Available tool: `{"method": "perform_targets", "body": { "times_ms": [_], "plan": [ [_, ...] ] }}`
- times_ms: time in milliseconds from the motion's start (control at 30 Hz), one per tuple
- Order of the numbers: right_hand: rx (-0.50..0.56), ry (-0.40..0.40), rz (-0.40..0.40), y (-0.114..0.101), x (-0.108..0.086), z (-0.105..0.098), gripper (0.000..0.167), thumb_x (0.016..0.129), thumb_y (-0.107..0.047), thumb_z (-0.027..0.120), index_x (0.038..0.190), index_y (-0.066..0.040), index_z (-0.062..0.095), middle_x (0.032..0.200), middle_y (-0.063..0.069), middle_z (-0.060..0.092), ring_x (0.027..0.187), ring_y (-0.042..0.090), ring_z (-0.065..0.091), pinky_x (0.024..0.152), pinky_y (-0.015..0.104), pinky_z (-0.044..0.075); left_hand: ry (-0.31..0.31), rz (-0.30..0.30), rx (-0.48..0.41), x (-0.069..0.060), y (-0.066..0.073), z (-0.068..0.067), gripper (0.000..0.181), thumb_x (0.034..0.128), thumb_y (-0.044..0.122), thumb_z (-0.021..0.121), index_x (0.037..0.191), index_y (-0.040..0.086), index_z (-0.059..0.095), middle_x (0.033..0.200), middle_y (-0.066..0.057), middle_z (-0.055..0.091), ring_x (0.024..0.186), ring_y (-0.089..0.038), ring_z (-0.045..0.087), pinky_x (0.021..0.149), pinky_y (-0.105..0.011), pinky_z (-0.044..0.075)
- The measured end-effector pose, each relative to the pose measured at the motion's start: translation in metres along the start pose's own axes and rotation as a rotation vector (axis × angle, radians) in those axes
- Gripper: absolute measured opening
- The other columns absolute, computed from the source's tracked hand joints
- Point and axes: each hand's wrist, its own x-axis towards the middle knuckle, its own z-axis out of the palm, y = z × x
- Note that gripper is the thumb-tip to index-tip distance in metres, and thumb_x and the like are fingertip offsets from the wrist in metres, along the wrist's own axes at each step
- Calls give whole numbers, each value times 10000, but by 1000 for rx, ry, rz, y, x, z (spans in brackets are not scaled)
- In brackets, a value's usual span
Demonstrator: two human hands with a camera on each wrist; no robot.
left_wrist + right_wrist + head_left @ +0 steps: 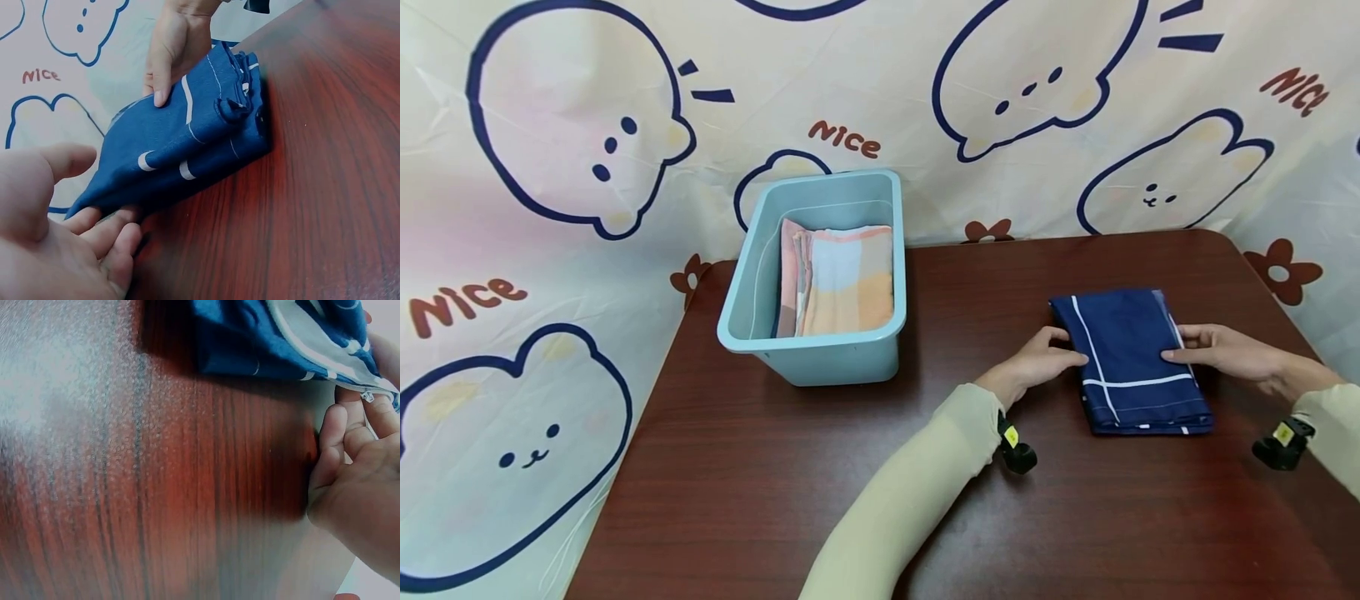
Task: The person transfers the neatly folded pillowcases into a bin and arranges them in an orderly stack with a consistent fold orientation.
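Observation:
A folded navy cloth [1131, 350] with white stripes lies at the right of the brown table, its layers stacked thick. My left hand [1037, 362] is at its left edge. In the left wrist view, the fingertips of the left hand [81, 219] reach under the cloth [169, 137], while the thumb stands apart above it. At the opposite edge, my right hand [1232, 354] pinches the cloth, thumb on top and fingers beneath. The right wrist view shows fingers of the right hand [356, 450] under the edge of the cloth [250, 344], where a pale inner layer shows.
A light blue plastic bin [820, 362] stands at the table's back left. Inside it, folded checked cloth [850, 279] in pink, orange and pale blue sits to the right. Behind the wooden table [760, 517] hangs a printed curtain [880, 83] with cartoon bears.

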Motion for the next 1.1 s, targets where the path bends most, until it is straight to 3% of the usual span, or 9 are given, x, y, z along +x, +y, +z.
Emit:
{"method": "perform_targets", "body": {
  "times_ms": [200, 433, 700, 767, 933, 1000, 1100],
  "plan": [
    [22, -16, -2, 1, 1, 1, 714, 1066, -249, 516, 1562, 112, 151, 1163, -96, 741, 1004, 42, 713, 838, 217, 552, 3, -5, -1, -2, -1, 2, 501, 890, 267, 767, 1329, 163, 549, 1262, -35, 689, 1170, -143, 622, 1006, -306, 475],
    [5, -20, -9, -1, 0, 2, 694, 1072, -227, 501, 1552, 136, 155, 1097, -112, 753, 971, 75, 730, 830, 251, 573, 40, 45, 66, -1, -4, 10, 605, 859, 215, 805, 1398, 69, 574, 1187, -61, 719, 1119, -134, 645, 946, -259, 518],
    [10, -14, -11, -3, -1, 5, 669, 1068, -231, 510, 1531, 153, 216, 1087, -84, 765, 963, 91, 734, 826, 258, 572, 72, 64, 83, -3, -6, 12, 619, 824, 228, 841, 1368, 123, 567, 1049, -25, 724, 901, -104, 640, 798, -236, 509],
    [1, -8, -14, -3, -1, 5, 657, 1068, -232, 510, 1525, 153, 238, 1093, -67, 768, 962, 93, 734, 825, 251, 567, 77, 68, 85, -3, -7, 12, 636, 826, 238, 840, 1384, 140, 551, 1038, -15, 721, 888, -99, 639, 824, -256, 521],
    [-54, -1, -14, -6, -2, 7, 622, 1066, -257, 514, 1501, 144, 321, 1107, -18, 771, 962, 78, 725, 823, 209, 533, 141, 123, 226, -4, -10, 15, 612, 841, 282, 822, 1378, 161, 555, 945, 57, 720, 887, -50, 631, 1097, -314, 398],
    [-68, -1, -15, -7, -3, 8, 614, 1066, -259, 511, 1491, 148, 336, 1108, 17, 773, 956, 84, 728, 821, 203, 527, 167, 153, 299, -4, -11, 16, 592, 851, 299, 809, 1372, 170, 559, 911, 83, 715, 882, -32, 625, 1125, -318, 345],
    [-72, -4, -19, -9, -4, 10, 623, 1070, -259, 500, 1497, 154, 312, 1114, 46, 772, 949, 98, 734, 820, 213, 534, 183, 177, 352, -5, -12, 18, 574, 863, 305, 790, 1371, 182, 553, 892, 96, 699, 854, -29, 618, 1071, -301, 373]
  ]
}}
